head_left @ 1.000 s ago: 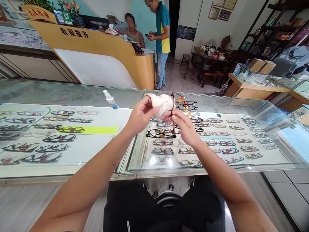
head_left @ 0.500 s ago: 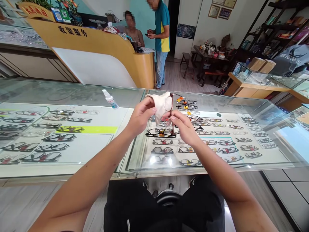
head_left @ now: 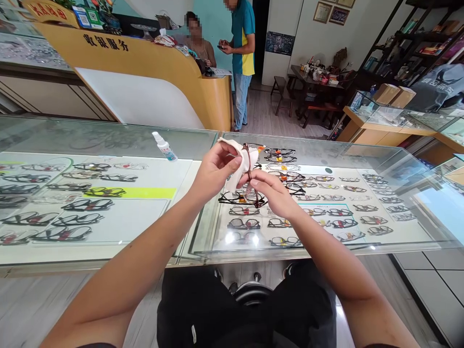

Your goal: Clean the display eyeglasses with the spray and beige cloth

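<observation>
Above the glass counter, my left hand [head_left: 219, 169] is closed on a white cleaning cloth [head_left: 234, 180]. The cloth is pressed against one lens of a pair of dark reddish-brown eyeglasses [head_left: 248, 157], and part of it shows through that lens. My right hand [head_left: 273, 188] pinches the glasses near the bridge, with the frame held on edge and the other lens hanging low. Some fingertips of my left hand are hidden behind the cloth. A white spray bottle [head_left: 165, 146] stands on the counter to the left of my hands.
Rows of eyeglasses [head_left: 244, 224] lie inside the glass display counter [head_left: 203, 212], with several dark pairs near my hands. Beyond it stands a yellow-and-white cashier desk [head_left: 213, 101]. One person sits behind the desk; another person [head_left: 242, 53] stands beside it holding a phone.
The glasses have turned and shifted slightly left in my right hand. My left hand has moved a little right and down, with the cloth now pushed further across the upper lens.
</observation>
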Demonstrator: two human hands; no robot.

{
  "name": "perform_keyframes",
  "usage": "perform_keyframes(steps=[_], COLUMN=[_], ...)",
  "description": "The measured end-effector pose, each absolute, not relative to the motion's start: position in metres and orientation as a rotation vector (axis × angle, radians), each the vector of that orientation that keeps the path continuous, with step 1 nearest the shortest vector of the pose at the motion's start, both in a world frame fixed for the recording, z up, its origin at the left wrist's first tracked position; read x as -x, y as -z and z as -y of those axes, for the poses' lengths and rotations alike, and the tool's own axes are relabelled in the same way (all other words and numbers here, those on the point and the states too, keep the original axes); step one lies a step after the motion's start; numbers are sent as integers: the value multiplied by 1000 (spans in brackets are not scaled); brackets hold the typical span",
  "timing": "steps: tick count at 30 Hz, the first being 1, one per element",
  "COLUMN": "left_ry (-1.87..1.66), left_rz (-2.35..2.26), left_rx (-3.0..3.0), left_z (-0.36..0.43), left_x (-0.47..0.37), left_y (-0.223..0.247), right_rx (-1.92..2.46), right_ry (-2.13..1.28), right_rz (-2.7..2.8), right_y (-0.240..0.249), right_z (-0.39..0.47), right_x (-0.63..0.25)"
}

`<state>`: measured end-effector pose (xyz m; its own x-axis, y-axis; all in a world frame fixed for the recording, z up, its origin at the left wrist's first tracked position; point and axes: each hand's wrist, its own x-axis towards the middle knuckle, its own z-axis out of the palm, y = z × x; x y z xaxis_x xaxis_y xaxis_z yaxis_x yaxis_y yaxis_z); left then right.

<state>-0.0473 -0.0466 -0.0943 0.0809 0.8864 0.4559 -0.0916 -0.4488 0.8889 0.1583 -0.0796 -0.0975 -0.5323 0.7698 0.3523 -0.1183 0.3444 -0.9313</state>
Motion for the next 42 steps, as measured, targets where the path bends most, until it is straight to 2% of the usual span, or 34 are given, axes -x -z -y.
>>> perform_keyframes(steps=[11,18,24,35,42], left_ry=[-1379,-1170,-1111,-1120,-1324], left_rz=[-784,-703,-672,-697,-842], left_rx=[-1356,-1311,-1120,-1239,-1311], left_z=[47,53,58,62,62], left_x=[45,46,39,42,40], left_y=[94,95,92,89,92], right_rx=[536,548,636,564,715], right_ry=[-1376,-1466,-1424,-1655,-1432], right_rz=[1745,1683,1684,1542,1723], right_y=[98,96,94,109,93], right_z=[77,75,76,70,77], right_x=[-160,-159,-159,-157,-159])
